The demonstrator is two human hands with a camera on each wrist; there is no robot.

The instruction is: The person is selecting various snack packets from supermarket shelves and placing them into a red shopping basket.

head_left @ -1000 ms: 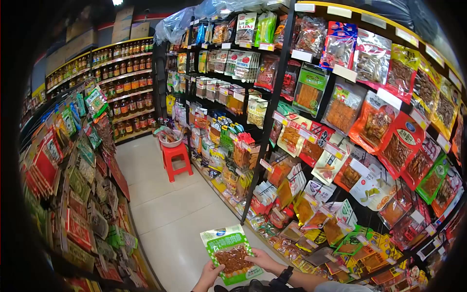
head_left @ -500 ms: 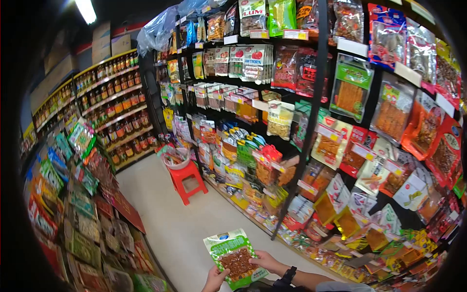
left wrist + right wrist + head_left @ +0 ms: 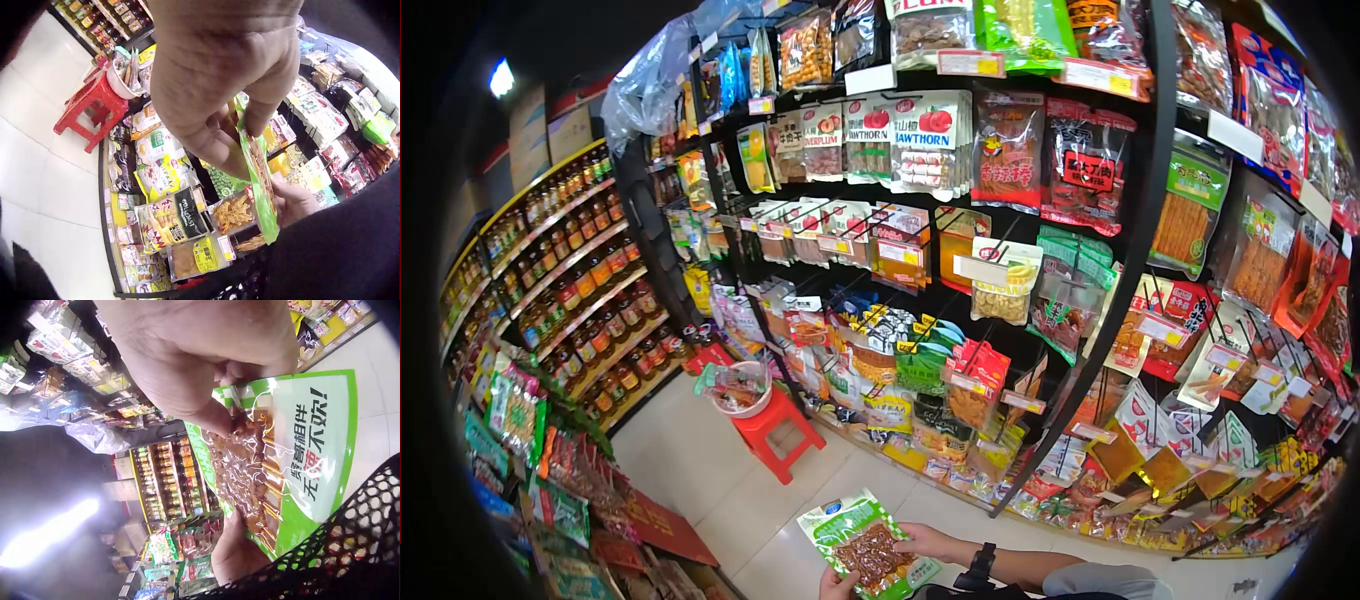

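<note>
A green and white snack packet (image 3: pixel 870 552) is held up between both hands low in the head view. Through its clear window show brown, glossy pieces on thin sticks, as the right wrist view makes plain. My left hand (image 3: pixel 838 584) pinches one side edge, thumb on the front face. On the opposite edge my right hand (image 3: pixel 923 541) grips it the same way, a black watch (image 3: pixel 978 566) on that wrist. The left wrist view catches the packet (image 3: pixel 261 181) nearly edge-on, with fingers of the left hand (image 3: pixel 225 81) behind it.
Racks of hanging snack bags (image 3: pixel 930 145) line the right side. A red stool (image 3: pixel 778 436) bearing a white basin (image 3: pixel 743 388) stands on the pale tiled floor (image 3: pixel 770 520). More hanging packets (image 3: pixel 560 510) flank the left, with shelves of jars (image 3: pixel 590 290) at the back.
The head view has turned to the right and closer to the racks, so stool and shelves appear larger. Both hands keep hold of the snack packet, which has tilted slightly.
</note>
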